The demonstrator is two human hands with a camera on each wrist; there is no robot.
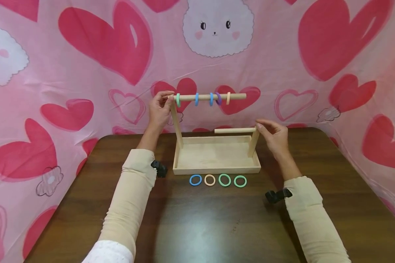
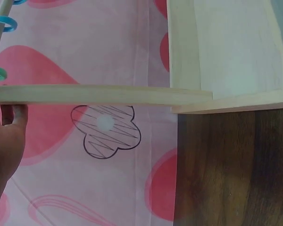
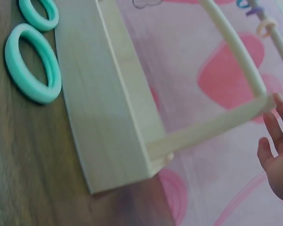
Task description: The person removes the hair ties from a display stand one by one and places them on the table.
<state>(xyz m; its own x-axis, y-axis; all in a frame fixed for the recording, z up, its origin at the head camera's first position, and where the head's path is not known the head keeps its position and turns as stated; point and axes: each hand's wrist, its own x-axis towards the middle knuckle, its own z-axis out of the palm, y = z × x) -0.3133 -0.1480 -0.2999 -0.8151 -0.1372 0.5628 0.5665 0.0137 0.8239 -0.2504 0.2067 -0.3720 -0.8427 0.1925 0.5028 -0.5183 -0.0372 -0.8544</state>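
Observation:
A wooden stand has a shallow tray base [image 1: 217,170], a tall post [image 1: 176,124] at the left and a short post [image 1: 254,143] at the right. My left hand [image 1: 160,109] pinches the top of the tall post, where the upper rod [image 1: 240,96] starts. Strung along that rod are a green ring [image 1: 178,100], two blue rings, a purple ring [image 1: 218,98] and a peach ring [image 1: 228,98]. My right hand [image 1: 275,136] has its fingertips at the top of the short post, fingers loosely extended in the right wrist view. From there the lower rod [image 1: 233,130] points left, bare.
In front of the tray, a blue ring [image 1: 195,180], a peach ring [image 1: 209,180] and two green rings [image 1: 225,180] lie in a row on the dark wooden table [image 1: 118,226]. A pink cloth printed with hearts [image 1: 270,44] hangs behind and at the sides.

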